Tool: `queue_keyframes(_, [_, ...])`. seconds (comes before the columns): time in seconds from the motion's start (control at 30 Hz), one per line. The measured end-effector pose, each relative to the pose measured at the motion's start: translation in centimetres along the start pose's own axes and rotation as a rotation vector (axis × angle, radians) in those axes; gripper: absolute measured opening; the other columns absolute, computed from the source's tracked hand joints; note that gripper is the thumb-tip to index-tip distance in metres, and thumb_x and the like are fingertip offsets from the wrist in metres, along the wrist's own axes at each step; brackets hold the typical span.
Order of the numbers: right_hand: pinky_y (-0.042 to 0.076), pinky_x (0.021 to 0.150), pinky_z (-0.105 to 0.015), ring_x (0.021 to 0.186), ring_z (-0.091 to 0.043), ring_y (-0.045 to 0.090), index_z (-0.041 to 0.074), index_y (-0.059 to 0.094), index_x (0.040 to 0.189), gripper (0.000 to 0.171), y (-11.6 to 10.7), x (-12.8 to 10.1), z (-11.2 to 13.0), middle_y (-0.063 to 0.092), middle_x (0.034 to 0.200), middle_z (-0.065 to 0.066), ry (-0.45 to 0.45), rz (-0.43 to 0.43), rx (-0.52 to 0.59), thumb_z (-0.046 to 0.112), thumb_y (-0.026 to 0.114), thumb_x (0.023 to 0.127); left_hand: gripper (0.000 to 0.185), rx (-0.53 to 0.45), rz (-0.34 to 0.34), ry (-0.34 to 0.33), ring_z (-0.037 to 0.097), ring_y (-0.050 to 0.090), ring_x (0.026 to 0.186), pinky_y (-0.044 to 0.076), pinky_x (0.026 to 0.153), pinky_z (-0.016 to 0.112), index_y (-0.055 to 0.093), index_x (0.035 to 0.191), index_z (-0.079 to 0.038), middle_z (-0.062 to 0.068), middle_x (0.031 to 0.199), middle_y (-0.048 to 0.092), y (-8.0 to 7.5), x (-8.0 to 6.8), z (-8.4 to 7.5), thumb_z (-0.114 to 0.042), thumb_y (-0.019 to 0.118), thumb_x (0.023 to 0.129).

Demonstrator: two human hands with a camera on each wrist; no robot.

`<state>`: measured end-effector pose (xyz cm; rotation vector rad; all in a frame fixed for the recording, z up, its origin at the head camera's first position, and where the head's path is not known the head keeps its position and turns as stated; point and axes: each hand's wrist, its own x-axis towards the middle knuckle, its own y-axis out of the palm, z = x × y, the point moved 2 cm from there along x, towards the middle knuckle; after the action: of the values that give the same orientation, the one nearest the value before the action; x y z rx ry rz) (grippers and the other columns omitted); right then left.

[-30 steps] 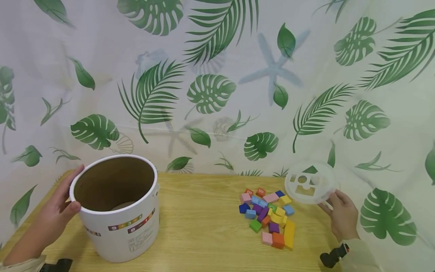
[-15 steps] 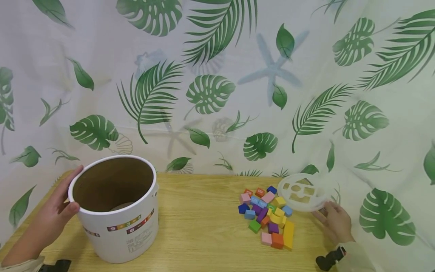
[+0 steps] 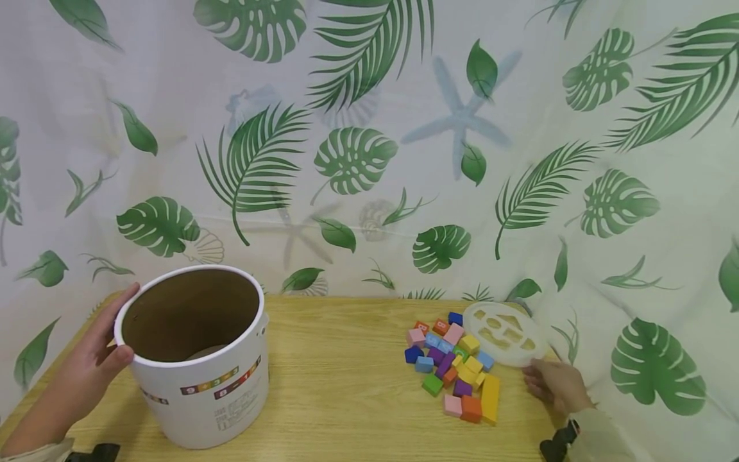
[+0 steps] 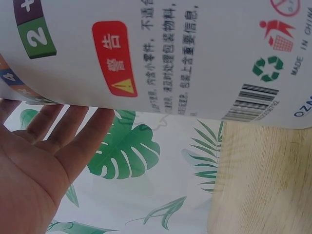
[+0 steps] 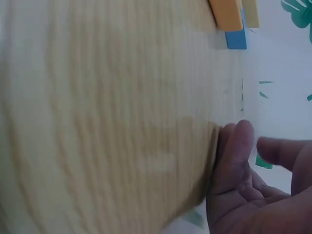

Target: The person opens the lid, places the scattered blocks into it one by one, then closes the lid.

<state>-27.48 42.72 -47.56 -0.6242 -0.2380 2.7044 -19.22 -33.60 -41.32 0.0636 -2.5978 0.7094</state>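
Observation:
A white cylindrical bucket (image 3: pixel 202 391) with a brown inside stands open on the left of the wooden table (image 3: pixel 346 398). My left hand (image 3: pixel 98 353) lies against its left wall with straight fingers, thumb on the rim. In the left wrist view the flat fingers (image 4: pixel 73 126) rest under the printed bucket wall (image 4: pixel 195 58). A white lid (image 3: pixel 503 333) with shape cut-outs lies flat at the right, beside a pile of several coloured blocks (image 3: pixel 456 366). My right hand (image 3: pixel 548 384) rests on the table just below the lid's edge, with relaxed fingers (image 5: pixel 239 156) holding nothing.
A leaf-print curtain (image 3: pixel 369 141) hangs behind the table and drapes along both sides. Bare wood lies between the bucket and the blocks. Black wrist-camera mounts (image 3: pixel 554 449) show at the bottom edge. An orange block (image 5: pixel 226 12) shows in the right wrist view.
The right hand lowered the lid from the air onto the table beside the blocks and let go of it. The left hand and bucket stayed in place.

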Motion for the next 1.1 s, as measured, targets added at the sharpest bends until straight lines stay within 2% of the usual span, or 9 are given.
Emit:
queue_keyframes(0.13, [0.059, 0.064, -0.028, 0.065, -0.010, 0.068, -0.014, 0.065, 0.110, 0.035, -0.1, 0.3, 0.1, 0.071, 0.074, 0.000, -0.018, 0.005, -0.162, 0.019, 0.053, 0.105, 0.073, 0.002, -0.003, 0.007, -0.005, 0.040, 0.121, 0.044, 0.082, 0.010, 0.019, 0.167, -0.029, -0.022, 0.158, 0.029, 0.0, 0.0, -0.1, -0.024, 0.060, 0.106])
queue_keyframes(0.27, [0.058, 0.062, -0.028, 0.064, -0.011, 0.067, -0.015, 0.065, 0.107, 0.039, -0.2, 0.2, 0.2, 0.070, 0.073, 0.000, -0.067, 0.031, -0.269, 0.022, 0.054, 0.103, 0.073, -0.002, 0.001, 0.011, -0.005, 0.040, 0.122, 0.042, 0.083, 0.009, 0.019, 0.167, -0.029, -0.021, 0.159, 0.029, 0.1, 0.0, -0.2, -0.025, 0.060, 0.106])
queue_keyframes(0.4, [0.057, 0.063, -0.030, 0.067, -0.013, 0.066, -0.018, 0.064, 0.110, 0.049, -0.3, -0.6, 1.0, 0.071, 0.078, -0.005, -0.201, 0.007, -0.461, 0.030, 0.056, 0.103, 0.073, -0.014, -0.002, 0.022, -0.004, 0.040, 0.123, 0.042, 0.084, 0.009, 0.019, 0.167, -0.029, -0.020, 0.158, 0.030, 0.2, 0.1, -0.5, -0.026, 0.060, 0.106])
queue_keyframes(0.53, [0.057, 0.064, -0.032, 0.073, -0.019, 0.068, -0.015, 0.060, 0.121, 0.058, -0.1, -1.6, 2.4, 0.072, 0.091, -0.016, -0.381, -0.035, -0.625, 0.040, 0.057, 0.105, 0.073, -0.019, -0.005, 0.025, -0.004, 0.041, 0.122, 0.043, 0.084, 0.009, 0.020, 0.166, -0.028, -0.020, 0.157, 0.030, 0.1, 0.0, -0.4, -0.027, 0.060, 0.106])
queue_keyframes(0.63, [0.056, 0.066, -0.034, 0.076, -0.025, 0.071, -0.011, 0.061, 0.124, 0.060, 0.4, -2.3, 3.6, 0.072, 0.098, -0.020, -0.498, -0.050, -0.680, 0.045, 0.059, 0.104, 0.074, -0.017, -0.004, 0.016, -0.004, 0.042, 0.122, 0.045, 0.082, 0.010, 0.019, 0.167, -0.029, -0.021, 0.156, 0.031, 0.1, -0.1, -0.2, -0.027, 0.061, 0.106])
queue_keyframes(0.73, [0.056, 0.071, -0.042, 0.086, -0.033, 0.071, -0.007, 0.064, 0.123, 0.060, 0.9, -3.1, 4.7, 0.072, 0.103, -0.022, -0.603, -0.069, -0.742, 0.049, 0.061, 0.102, 0.074, -0.024, -0.008, 0.019, -0.003, 0.042, 0.122, 0.044, 0.083, 0.010, 0.019, 0.167, -0.028, -0.021, 0.156, 0.031, 0.1, -0.1, -0.2, -0.027, 0.061, 0.105])
queue_keyframes(0.83, [0.055, 0.077, -0.045, 0.096, -0.036, 0.068, -0.005, 0.066, 0.122, 0.054, 1.5, -3.7, 5.6, 0.072, 0.106, -0.021, -0.682, -0.085, -0.772, 0.046, 0.065, 0.101, 0.074, -0.048, -0.014, 0.044, -0.002, 0.043, 0.123, 0.041, 0.086, 0.007, 0.020, 0.166, -0.027, -0.019, 0.156, 0.033, 0.1, -0.1, -0.2, -0.027, 0.061, 0.105])
queue_keyframes(1.03, [0.053, 0.071, -0.036, 0.091, -0.031, 0.070, -0.002, 0.070, 0.117, 0.042, 3.0, -4.3, 6.4, 0.074, 0.095, -0.011, -0.819, -0.101, -0.794, 0.035, 0.074, 0.096, 0.073, -0.085, -0.010, 0.073, 0.002, 0.043, 0.126, 0.039, 0.089, 0.008, 0.021, 0.166, -0.025, -0.014, 0.157, 0.034, 0.1, 0.0, -0.4, -0.027, 0.061, 0.106])
queue_keyframes(1.1, [0.053, 0.071, -0.035, 0.092, -0.031, 0.070, 0.000, 0.070, 0.119, 0.041, 3.5, -4.4, 6.3, 0.075, 0.096, -0.009, -0.831, -0.084, -0.799, 0.034, 0.074, 0.096, 0.073, -0.093, -0.004, 0.070, 0.003, 0.043, 0.126, 0.039, 0.089, 0.009, 0.020, 0.166, -0.025, -0.014, 0.157, 0.034, 0.1, 0.0, -0.5, -0.028, 0.061, 0.106])
